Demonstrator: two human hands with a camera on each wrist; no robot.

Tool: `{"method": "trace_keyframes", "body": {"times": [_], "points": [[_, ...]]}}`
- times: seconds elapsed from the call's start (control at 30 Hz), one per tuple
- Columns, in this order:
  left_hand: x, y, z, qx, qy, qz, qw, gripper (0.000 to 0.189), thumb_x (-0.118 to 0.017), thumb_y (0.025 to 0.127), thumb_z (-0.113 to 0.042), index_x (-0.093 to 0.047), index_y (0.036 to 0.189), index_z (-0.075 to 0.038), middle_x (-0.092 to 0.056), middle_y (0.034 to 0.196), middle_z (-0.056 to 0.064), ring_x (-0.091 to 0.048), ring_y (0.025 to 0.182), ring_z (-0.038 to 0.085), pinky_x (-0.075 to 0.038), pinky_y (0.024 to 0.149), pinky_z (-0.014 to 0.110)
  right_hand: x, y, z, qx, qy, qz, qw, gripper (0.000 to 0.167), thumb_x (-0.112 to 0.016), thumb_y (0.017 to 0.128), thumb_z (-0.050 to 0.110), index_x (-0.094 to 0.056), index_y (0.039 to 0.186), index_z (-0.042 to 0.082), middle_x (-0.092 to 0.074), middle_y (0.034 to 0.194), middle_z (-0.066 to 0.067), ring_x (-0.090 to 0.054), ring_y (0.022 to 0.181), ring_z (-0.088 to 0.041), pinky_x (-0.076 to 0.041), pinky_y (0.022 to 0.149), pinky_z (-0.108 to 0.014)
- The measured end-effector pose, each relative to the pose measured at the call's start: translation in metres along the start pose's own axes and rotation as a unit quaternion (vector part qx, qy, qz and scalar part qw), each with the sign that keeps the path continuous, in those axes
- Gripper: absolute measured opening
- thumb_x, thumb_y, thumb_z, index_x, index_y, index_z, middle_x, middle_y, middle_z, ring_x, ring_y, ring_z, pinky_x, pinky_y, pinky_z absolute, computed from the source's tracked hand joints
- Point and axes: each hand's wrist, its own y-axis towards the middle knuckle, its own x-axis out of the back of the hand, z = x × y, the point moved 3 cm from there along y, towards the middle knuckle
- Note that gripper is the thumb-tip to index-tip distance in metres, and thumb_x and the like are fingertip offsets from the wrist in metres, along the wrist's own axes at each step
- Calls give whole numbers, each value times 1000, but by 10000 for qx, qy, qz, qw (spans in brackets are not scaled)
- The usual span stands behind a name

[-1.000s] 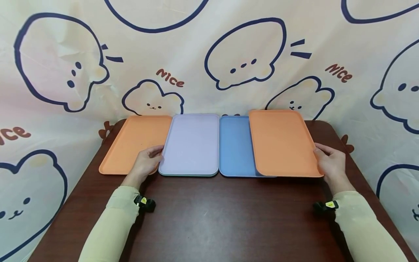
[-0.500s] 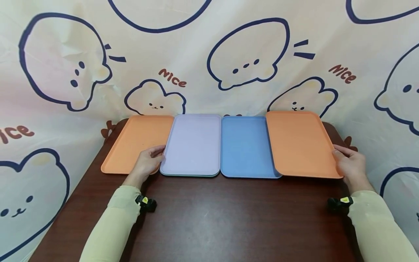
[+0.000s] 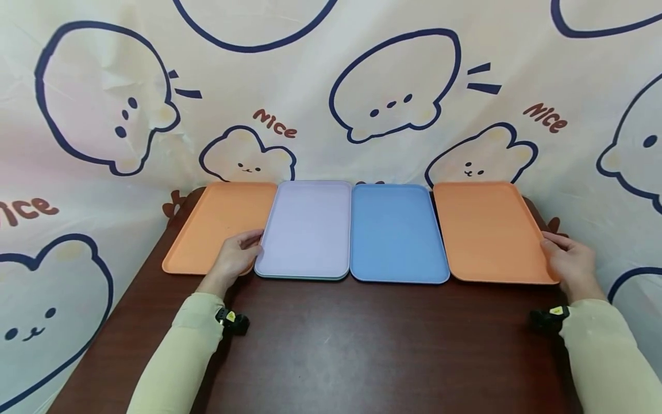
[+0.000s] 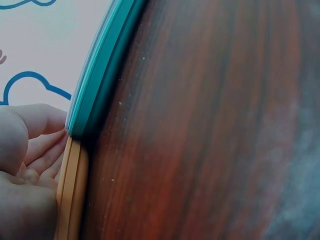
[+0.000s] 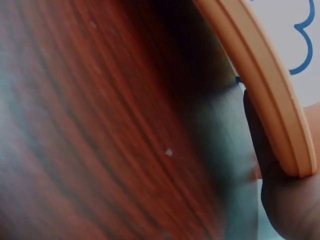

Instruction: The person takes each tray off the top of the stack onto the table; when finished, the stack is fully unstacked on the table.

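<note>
Four trays stand in a row in the head view. My left hand (image 3: 234,259) reaches over the left orange tray (image 3: 222,221) and pinches the left edge of the lavender tray (image 3: 305,230). Beneath the lavender tray, a green tray (image 4: 102,75) shows its rim in the left wrist view. At the row's right end, my right hand (image 3: 573,264) grips the right edge of the other orange tray (image 3: 491,233), thumb at its rim. Between the lavender tray and that orange tray lies a blue tray (image 3: 398,233).
The dark brown wooden table (image 3: 331,345) runs toward me in front of the trays. Behind and at both sides hangs a pale cloth (image 3: 310,75) with cartoon bears and the word "Nice". A black strap device (image 3: 235,322) sits on my left wrist.
My right hand has moved the right orange tray rightward off the blue tray and lowered it beside it, uncovering the blue tray. My left hand stays at the lavender tray's edge.
</note>
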Motion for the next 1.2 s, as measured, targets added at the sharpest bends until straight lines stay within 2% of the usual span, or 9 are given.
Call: {"method": "trace_keyframes", "body": {"times": [0.07, 0.13, 0.2, 0.27, 0.33, 0.43, 0.63, 0.93, 1.2], "points": [[0, 0, 1, 13, 31, -20, 10000, 55, -58, 106, -4, -47, 160, 4, -48, 165, 26, -44, 157, 38, -43, 123, 42, 1, 2, 1, 48, -130, 38, 9999, 61, -50, 112, 45, -45, 164, 12, -39, 171, -16, -55, 117, -11, -54, 92, -16], [0, 0, 0, 21, 29, -34, 10000, 55, -58, 106, -4, -47, 160, 3, -48, 165, 26, -44, 157, 38, -41, 125, 47, 1, 3, 3, 100, -200, 72, 9997, 62, -50, 112, 45, -45, 164, 10, -36, 173, -20, -55, 115, -10, -54, 89, -15], [0, 0, 0, 11, 38, -30, 10000, 55, -58, 107, -5, -47, 160, 3, -48, 165, 26, -44, 157, 38, -41, 125, 49, -1, 5, 3, 159, -299, 38, 9994, 62, -51, 112, 44, -47, 162, 9, -39, 170, -21, -55, 110, -7, -48, 75, -9], [-1, 0, 0, -11, 61, -16, 10000, 55, -58, 107, -5, -47, 160, 3, -48, 165, 27, -44, 157, 39, -41, 125, 48, -2, 5, 3, 199, -378, 13, 9991, 62, -51, 112, 44, -48, 162, 7, -40, 169, -22, -58, 113, -14, -47, 74, -11], [-1, 0, -1, -21, 61, -21, 10000, 55, -58, 107, -5, -47, 160, 3, -48, 165, 26, -44, 157, 39, -41, 125, 48, -3, 4, 3, 273, -567, 18, 9980, 61, -48, 113, 43, -48, 161, 6, -39, 170, -24, -56, 128, -27, -50, 82, -18], [-1, 0, -2, -32, 72, -37, 10000, 54, -58, 107, -3, -48, 160, 3, -48, 165, 26, -44, 157, 39, -40, 125, 50, -6, 5, 4, 442, -853, 71, 9954, 57, -45, 114, 36, -48, 160, 2, -36, 170, -30, -42, 149, -45, -52, 95, -39], [-1, 0, -3, -31, 74, 11, 10000, 55, -58, 107, -2, -47, 160, 4, -47, 166, 27, -42, 158, 40, -38, 127, 52, -10, 8, 7, 1013, -1559, 237, 9823, 50, -41, 113, 19, -49, 153, -10, -37, 159, -43, -35, 148, -60, -42, 114, -70], [1, 2, -2, 34, 15, 32, 10000, 56, -58, 107, -3, -46, 161, 4, -46, 166, 27, -41, 158, 40, -38, 128, 52, -9, 4, 16, 1509, -2140, 419, 9642, 52, -41, 111, 16, -47, 149, -19, -39, 151, -49, -36, 141, -65, -37, 114, -75], [1, 0, -2, 162, 2, 33, 9999, 56, -58, 108, -5, -46, 161, 2, -45, 168, 25, -40, 159, 38, -37, 128, 52, -13, -10, 28, 1334, -2010, -62, 9704, 54, -36, 113, 21, -46, 153, -14, -43, 155, -44, -40, 145, -61, -39, 117, -71]]}}
